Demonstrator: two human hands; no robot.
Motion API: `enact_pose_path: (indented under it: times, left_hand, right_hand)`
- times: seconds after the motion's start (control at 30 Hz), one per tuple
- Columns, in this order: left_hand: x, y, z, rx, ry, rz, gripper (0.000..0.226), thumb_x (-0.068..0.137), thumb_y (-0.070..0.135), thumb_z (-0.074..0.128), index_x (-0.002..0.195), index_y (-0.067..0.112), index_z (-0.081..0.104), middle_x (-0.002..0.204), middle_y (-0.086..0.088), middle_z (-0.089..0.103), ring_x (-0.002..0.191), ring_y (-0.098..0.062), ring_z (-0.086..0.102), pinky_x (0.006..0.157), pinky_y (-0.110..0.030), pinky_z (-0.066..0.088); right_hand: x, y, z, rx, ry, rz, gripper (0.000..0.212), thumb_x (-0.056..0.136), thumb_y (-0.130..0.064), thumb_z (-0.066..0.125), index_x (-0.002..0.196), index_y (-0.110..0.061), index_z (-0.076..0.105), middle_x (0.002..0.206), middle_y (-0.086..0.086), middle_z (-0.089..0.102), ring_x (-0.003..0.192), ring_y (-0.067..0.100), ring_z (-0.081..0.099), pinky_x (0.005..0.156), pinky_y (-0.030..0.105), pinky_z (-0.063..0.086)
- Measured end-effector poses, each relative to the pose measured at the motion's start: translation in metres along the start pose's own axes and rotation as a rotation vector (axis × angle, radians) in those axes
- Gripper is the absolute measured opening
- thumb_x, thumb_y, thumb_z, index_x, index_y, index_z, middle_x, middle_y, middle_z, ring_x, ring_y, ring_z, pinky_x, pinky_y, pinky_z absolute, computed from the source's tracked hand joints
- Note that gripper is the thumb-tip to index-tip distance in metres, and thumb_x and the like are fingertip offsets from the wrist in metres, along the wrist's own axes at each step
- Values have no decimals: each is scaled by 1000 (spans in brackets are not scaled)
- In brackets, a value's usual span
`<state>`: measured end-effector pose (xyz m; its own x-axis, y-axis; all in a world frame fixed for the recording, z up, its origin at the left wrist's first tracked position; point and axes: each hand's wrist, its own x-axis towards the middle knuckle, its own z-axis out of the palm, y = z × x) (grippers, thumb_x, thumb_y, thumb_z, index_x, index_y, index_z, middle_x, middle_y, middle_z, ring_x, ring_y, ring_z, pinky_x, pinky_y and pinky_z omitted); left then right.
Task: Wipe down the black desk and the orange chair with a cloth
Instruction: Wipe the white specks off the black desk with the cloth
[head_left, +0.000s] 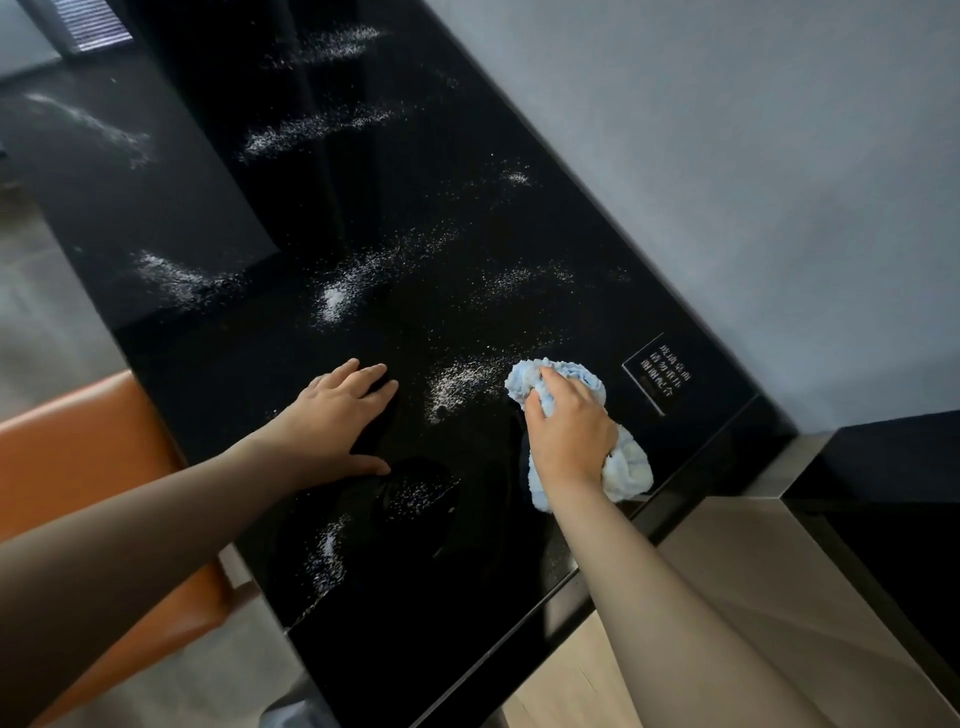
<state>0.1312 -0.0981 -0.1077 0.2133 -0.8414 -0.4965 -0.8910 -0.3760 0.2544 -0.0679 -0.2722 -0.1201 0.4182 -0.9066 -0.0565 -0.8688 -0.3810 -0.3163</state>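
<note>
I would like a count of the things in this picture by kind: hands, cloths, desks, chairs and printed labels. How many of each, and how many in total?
Hands: 2 (left hand, right hand)
Cloths: 1 (blue cloth)
Desks: 1 (black desk)
Chairs: 1 (orange chair)
Labels: 1 (printed label)
Total: 6

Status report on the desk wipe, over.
Right hand grips blue cloth on black desk. Left hand flat on desk. White powder streaks left of cloth, unwiped.
</note>
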Motion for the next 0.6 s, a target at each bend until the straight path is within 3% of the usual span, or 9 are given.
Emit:
enact_pose_path:
  times: [0.2, 0.6]
  left_hand:
    - [-21, -17, 15, 64, -3, -50, 112, 73, 73, 60, 155, 24, 2, 161, 4, -14, 148, -31, -9, 118, -48, 8]
    - [-20, -13, 14, 104, -2, -54, 108, 76, 66, 63, 155, 21, 3, 161, 0, -12, 148, -33, -7, 118, -49, 11]
  right_hand:
    - [-26, -16, 6, 5, -1, 2, 35, 89, -27, 55, 123, -27, 61, 116, -4, 65, 101, 17, 59, 65, 27, 36]
    - [-76, -41, 17, -5, -8, 40, 34, 90, -30, 54, 124, -29, 60, 121, -5, 63, 104, 17, 59, 73, 33, 47]
